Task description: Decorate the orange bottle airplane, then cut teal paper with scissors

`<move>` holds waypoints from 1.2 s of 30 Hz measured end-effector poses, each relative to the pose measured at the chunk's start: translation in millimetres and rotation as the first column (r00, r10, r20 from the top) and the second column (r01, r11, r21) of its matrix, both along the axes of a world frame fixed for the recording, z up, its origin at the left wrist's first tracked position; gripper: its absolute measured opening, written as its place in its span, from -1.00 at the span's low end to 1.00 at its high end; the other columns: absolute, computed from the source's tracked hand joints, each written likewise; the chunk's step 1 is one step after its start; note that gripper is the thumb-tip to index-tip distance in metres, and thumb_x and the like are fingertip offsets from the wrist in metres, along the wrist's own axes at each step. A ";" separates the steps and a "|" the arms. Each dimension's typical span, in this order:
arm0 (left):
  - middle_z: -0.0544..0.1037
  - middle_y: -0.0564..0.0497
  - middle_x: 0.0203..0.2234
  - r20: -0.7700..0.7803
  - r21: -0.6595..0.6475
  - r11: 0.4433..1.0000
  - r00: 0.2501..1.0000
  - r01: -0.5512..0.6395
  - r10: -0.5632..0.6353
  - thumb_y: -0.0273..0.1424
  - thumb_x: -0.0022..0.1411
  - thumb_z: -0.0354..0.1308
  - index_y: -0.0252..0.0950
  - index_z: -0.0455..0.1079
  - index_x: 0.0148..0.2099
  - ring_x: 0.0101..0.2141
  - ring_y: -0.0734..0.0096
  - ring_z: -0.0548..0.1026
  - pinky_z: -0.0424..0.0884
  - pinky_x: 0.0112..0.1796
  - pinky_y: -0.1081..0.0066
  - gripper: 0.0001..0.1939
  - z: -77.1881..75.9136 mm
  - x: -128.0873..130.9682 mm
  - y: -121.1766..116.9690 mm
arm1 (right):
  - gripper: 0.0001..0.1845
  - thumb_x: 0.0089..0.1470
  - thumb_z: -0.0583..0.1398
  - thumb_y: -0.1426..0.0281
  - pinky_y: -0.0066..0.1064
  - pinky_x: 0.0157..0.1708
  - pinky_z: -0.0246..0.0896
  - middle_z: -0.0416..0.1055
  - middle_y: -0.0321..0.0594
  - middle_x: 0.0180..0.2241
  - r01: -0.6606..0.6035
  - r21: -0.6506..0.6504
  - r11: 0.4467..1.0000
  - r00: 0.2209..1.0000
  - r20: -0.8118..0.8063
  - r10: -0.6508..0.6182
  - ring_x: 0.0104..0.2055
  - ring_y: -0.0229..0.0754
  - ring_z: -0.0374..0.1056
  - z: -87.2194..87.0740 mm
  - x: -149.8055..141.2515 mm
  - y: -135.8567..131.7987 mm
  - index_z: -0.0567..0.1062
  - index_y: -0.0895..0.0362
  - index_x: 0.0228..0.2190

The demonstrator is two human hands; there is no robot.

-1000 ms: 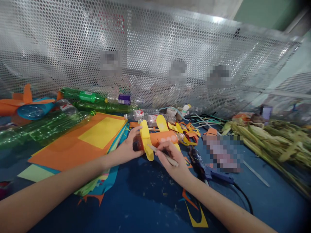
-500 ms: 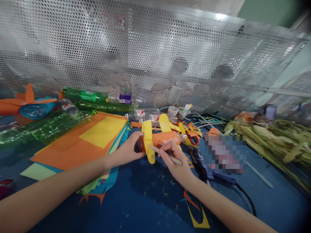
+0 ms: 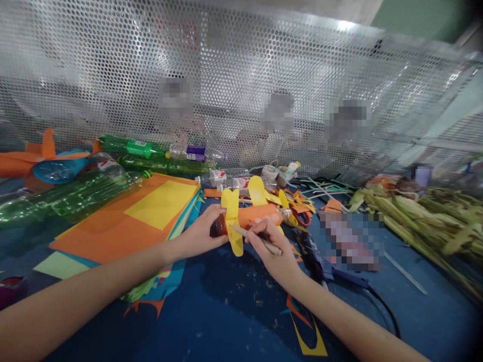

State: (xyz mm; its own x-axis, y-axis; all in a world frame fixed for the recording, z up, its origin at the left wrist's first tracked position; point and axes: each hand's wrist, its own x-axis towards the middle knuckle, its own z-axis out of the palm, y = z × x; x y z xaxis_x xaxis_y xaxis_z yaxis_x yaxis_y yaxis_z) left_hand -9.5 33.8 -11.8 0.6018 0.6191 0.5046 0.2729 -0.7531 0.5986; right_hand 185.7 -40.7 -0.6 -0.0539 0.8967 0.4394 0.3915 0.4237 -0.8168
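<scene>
My left hand (image 3: 202, 227) is closed around the dark base end of a plastic bottle wrapped in orange paper (image 3: 260, 215). Yellow paper pieces stick out from the bottle, among them a yellow strip (image 3: 232, 221) near the base and a rounded yellow wing (image 3: 257, 190) farther along. Held like a pen in my right hand (image 3: 277, 254) is a pale, slim pencil-like stick (image 3: 272, 247). Its pointed tip meets the yellow strip, or is just in front of it. The bottle's clear neck (image 3: 285, 213) points right.
Left lies a stack of coloured paper (image 3: 98, 236), with green bottles (image 3: 71, 201) behind it. A blue glue gun (image 3: 345, 276) with a black cord, paper scraps (image 3: 307, 342), red-handled scissors (image 3: 303, 218) and corn husks (image 3: 400, 221) are at right. A perforated metal screen (image 3: 234, 75) stands behind.
The top of the yellow strip now shows two spread lobes where it looked like one piece. Both hands keep their hold, and the view has shifted slightly.
</scene>
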 end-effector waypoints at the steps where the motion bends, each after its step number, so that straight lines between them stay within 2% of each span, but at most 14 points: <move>1: 0.27 -0.09 0.00 0.000 0.000 1.000 1.000 0.003 -0.003 -0.35 0.12 0.16 -0.20 0.15 0.07 0.05 0.22 0.24 0.18 0.08 0.17 -0.54 0.3 -0.1 -0.2 | -0.84 0.15 0.10 0.34 -0.41 -0.41 0.22 0.28 -0.32 -0.48 0.001 0.003 1.000 1.000 0.000 -0.001 -0.42 -0.27 0.27 0.6 -0.1 -0.3 0.28 0.09 -0.46; 6: 0.28 -0.08 -0.03 -0.009 -0.025 1.000 1.000 0.010 -0.010 -0.36 0.13 0.15 -0.21 0.19 0.05 0.03 0.22 0.27 0.21 0.05 0.18 -0.58 2.7 -0.2 -1.5 | -0.83 0.13 0.11 0.32 -0.43 -0.47 0.18 0.25 -0.33 -0.51 -0.004 -0.010 1.000 1.000 0.016 0.004 -0.45 -0.27 0.24 3.8 -1.6 -1.3 0.27 0.08 -0.47; 13: 0.26 -0.09 0.00 -0.014 0.012 1.000 1.000 0.002 -0.002 -0.36 0.14 0.15 -0.21 0.16 0.07 0.05 0.22 0.25 0.18 0.07 0.18 -0.55 1.8 -0.4 -1.1 | -0.83 0.12 0.11 0.37 -0.46 -0.48 0.16 0.24 -0.35 -0.52 0.038 0.034 0.999 0.997 0.067 -0.040 -0.48 -0.30 0.20 5.2 -2.3 -2.4 0.26 0.08 -0.50; 19: 0.26 -0.10 0.00 -0.034 0.016 1.000 0.999 -0.024 0.025 -0.33 0.14 0.14 -0.21 0.14 0.06 0.06 0.19 0.24 0.18 0.08 0.14 -0.56 -1.9 -0.5 0.5 | -0.82 0.12 0.11 0.39 -0.45 -0.37 0.25 0.26 -0.35 -0.52 0.064 0.056 0.996 0.998 -0.007 -0.064 -0.45 -0.31 0.26 3.7 -2.1 -2.2 0.23 0.08 -0.50; 28: 0.30 -0.08 -0.03 -0.002 0.015 1.000 1.000 -0.011 0.011 -0.35 0.11 0.15 -0.20 0.17 0.06 0.01 0.21 0.29 0.25 0.03 0.15 -0.55 -2.6 0.0 1.2 | -0.82 0.11 0.11 0.41 -0.44 -0.38 0.27 0.20 -0.36 -0.49 0.058 0.072 0.996 0.991 -0.124 -0.048 -0.45 -0.31 0.28 2.6 -0.6 0.6 0.20 0.07 -0.50; 36: 0.26 -0.09 0.00 -0.024 0.021 1.000 1.000 -0.015 0.016 -0.36 0.12 0.14 -0.20 0.13 0.08 0.05 0.22 0.25 0.20 0.08 0.14 -0.53 -3.0 -0.9 1.6 | -0.81 0.09 0.10 0.44 -0.44 -0.41 0.21 0.19 -0.36 -0.52 0.055 0.098 0.994 0.998 -0.018 -0.054 -0.47 -0.31 0.22 6.4 -1.6 -3.3 0.21 0.08 -0.53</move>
